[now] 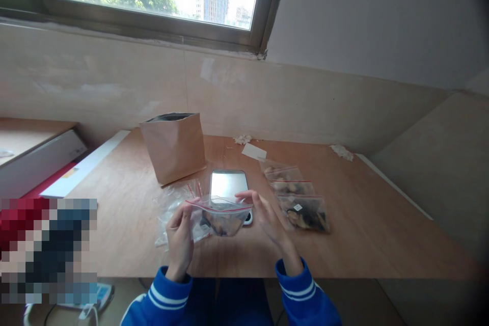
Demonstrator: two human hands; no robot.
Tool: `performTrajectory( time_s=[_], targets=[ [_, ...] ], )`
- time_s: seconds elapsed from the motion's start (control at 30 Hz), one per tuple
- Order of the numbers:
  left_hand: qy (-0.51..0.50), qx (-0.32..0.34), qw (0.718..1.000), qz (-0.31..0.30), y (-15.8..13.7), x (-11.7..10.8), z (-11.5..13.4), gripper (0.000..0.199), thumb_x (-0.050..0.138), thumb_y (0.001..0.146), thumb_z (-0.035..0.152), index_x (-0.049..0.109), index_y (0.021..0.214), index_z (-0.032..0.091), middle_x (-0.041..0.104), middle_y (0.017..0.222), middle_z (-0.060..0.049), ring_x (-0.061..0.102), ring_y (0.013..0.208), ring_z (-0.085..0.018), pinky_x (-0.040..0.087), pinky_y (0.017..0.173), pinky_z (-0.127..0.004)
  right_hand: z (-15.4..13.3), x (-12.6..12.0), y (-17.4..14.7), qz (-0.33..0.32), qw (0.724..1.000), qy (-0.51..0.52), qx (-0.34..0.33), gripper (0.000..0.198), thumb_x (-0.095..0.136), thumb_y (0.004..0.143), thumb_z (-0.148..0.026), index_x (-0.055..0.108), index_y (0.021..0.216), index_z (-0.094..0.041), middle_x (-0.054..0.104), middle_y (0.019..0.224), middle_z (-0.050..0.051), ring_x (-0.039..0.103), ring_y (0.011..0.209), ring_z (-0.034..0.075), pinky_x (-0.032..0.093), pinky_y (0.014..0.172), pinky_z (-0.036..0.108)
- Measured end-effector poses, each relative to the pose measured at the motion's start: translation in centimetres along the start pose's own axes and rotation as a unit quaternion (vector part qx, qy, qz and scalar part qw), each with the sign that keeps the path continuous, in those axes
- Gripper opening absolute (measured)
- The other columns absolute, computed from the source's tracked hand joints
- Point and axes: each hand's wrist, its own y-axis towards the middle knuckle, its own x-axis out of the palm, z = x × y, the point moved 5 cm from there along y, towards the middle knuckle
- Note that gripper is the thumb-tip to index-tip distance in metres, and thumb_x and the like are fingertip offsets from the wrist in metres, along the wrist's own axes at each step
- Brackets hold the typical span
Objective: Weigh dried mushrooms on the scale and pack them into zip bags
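A clear zip bag [223, 223] with a red seal line hangs in front of me, with dark and tan pieces inside that look dried. My left hand [180, 232] pinches its upper left corner. At the upper right end, my right hand [265, 216] grips the bag's edge, its index finger stretched along the mouth. Behind the bag lies a white-framed device with a pale, shiny top [229, 183], partly covered by it. Several clear plastic bags [168, 209] lie beside my left hand. To the right of my right hand, filled zip bags [305, 213] overlap in a row.
A brown paper pouch [175, 147] stands open-topped at the back left of the wooden table [367, 224]. A white card [254, 151] and crumpled white scraps [242, 139] lie near the wall. A low white-sided shelf [49, 147] is at far left; a blurred patch hides the area below it.
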Motion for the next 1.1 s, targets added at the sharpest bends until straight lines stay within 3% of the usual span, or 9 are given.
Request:
performTrajectory(
  time_s=[0.1, 0.2, 0.37, 0.57, 0.67, 0.73, 0.83, 0.93, 1.1],
  targets=[
    [-0.006, -0.006, 1.0, 0.012, -0.2, 0.5, -0.6, 0.038, 0.072, 0.076, 0.051, 0.074, 0.092, 0.016, 0.074, 0.092, -0.006, 0.067, 0.083, -0.017, 0.055, 0.073, -0.026, 0.5, 1.3, -1.7, 0.004, 0.999, 0.029, 0.018, 0.045, 0.049, 0.091, -0.06, 0.069, 0.102, -0.021, 0.07, 0.103, 0.007, 0.067, 0.1, 0.022, 0.051, 0.089, 0.033],
    [0.007, -0.008, 1.0, 0.003, -0.1, 1.1, -1.6, 0.038, 0.07, 0.078, 0.05, 0.073, 0.093, 0.015, 0.073, 0.093, -0.006, 0.067, 0.081, -0.016, 0.054, 0.071, -0.025, 2.8, 1.7, -2.4, 0.068, 0.993, 0.077, 0.064, 0.039, 0.065, 0.081, -0.058, 0.068, 0.091, -0.02, 0.073, 0.092, 0.007, 0.07, 0.092, 0.025, 0.054, 0.084, 0.036],
    [0.012, -0.002, 1.0, 0.021, 0.2, 1.1, -2.7, 0.039, 0.069, 0.077, 0.053, 0.071, 0.09, 0.016, 0.072, 0.089, -0.004, 0.065, 0.077, -0.014, 0.052, 0.067, -0.023, 5.7, 1.7, -2.7, 0.11, 0.982, 0.128, 0.078, 0.035, 0.067, 0.081, -0.054, 0.07, 0.086, -0.019, 0.076, 0.089, 0.009, 0.072, 0.088, 0.024, 0.054, 0.085, 0.037],
    [0.124, 0.029, 0.99, -0.052, 0.0, 1.5, -1.8, 0.044, 0.064, 0.08, 0.058, 0.07, 0.085, 0.015, 0.057, 0.058, 0.002, 0.053, 0.055, -0.011, 0.044, 0.054, -0.022, 4.9, -0.8, -2.6, 0.284, 0.955, 0.077, 0.046, 0.037, 0.062, 0.084, -0.056, 0.07, 0.085, -0.02, 0.074, 0.072, 0.006, 0.07, 0.069, 0.022, 0.053, 0.074, 0.034],
    [0.125, -0.001, 0.986, -0.114, 0.3, 1.6, -1.9, 0.045, 0.06, 0.084, 0.058, 0.071, 0.093, 0.016, 0.054, 0.055, 0.004, 0.048, 0.049, -0.01, 0.039, 0.048, -0.021, 3.2, -1.6, -2.2, 0.255, 0.967, -0.004, 0.013, 0.038, 0.056, 0.089, -0.055, 0.072, 0.085, -0.021, 0.074, 0.071, 0.005, 0.069, 0.07, 0.022, 0.051, 0.072, 0.033],
    [0.132, -0.011, 0.981, -0.14, 0.6, 1.4, -1.8, 0.044, 0.062, 0.083, 0.056, 0.072, 0.094, 0.015, 0.062, 0.064, 0.0, 0.055, 0.056, -0.012, 0.043, 0.053, -0.021, 2.2, -1.9, -2.1, 0.204, 0.978, -0.051, -0.005, 0.039, 0.052, 0.091, -0.054, 0.074, 0.083, -0.022, 0.074, 0.075, 0.005, 0.068, 0.071, 0.022, 0.051, 0.07, 0.032],
    [0.149, 0.002, 0.975, -0.167, 0.6, 1.5, -1.2, 0.04, 0.063, 0.083, 0.052, 0.075, 0.093, 0.016, 0.073, 0.091, -0.008, 0.066, 0.085, -0.02, 0.052, 0.073, -0.028, 0.9, -2.1, -2.2, 0.169, 0.982, -0.082, -0.027, 0.039, 0.048, 0.094, -0.051, 0.076, 0.092, -0.024, 0.075, 0.085, 0.006, 0.067, 0.074, 0.023, 0.051, 0.071, 0.034],
    [0.168, 0.013, 0.961, -0.221, 0.0, 2.2, -0.8, 0.037, 0.062, 0.085, 0.049, 0.077, 0.094, 0.016, 0.072, 0.11, -0.012, 0.064, 0.105, -0.027, 0.05, 0.091, -0.035, 0.1, -1.3, -2.3, 0.13, 0.984, -0.105, -0.063, 0.034, 0.05, 0.094, -0.047, 0.076, 0.1, -0.026, 0.075, 0.094, 0.006, 0.068, 0.083, 0.024, 0.051, 0.079, 0.036],
    [0.161, 0.02, 0.976, -0.147, 0.2, 1.5, -1.0, 0.038, 0.063, 0.083, 0.051, 0.076, 0.092, 0.016, 0.075, 0.097, -0.01, 0.068, 0.095, -0.026, 0.052, 0.085, -0.035, 2.0, -1.7, -2.4, 0.23, 0.971, -0.054, -0.04, 0.037, 0.048, 0.094, -0.048, 0.071, 0.08, -0.024, 0.074, 0.085, 0.006, 0.068, 0.082, 0.023, 0.052, 0.079, 0.035]
  ],
)
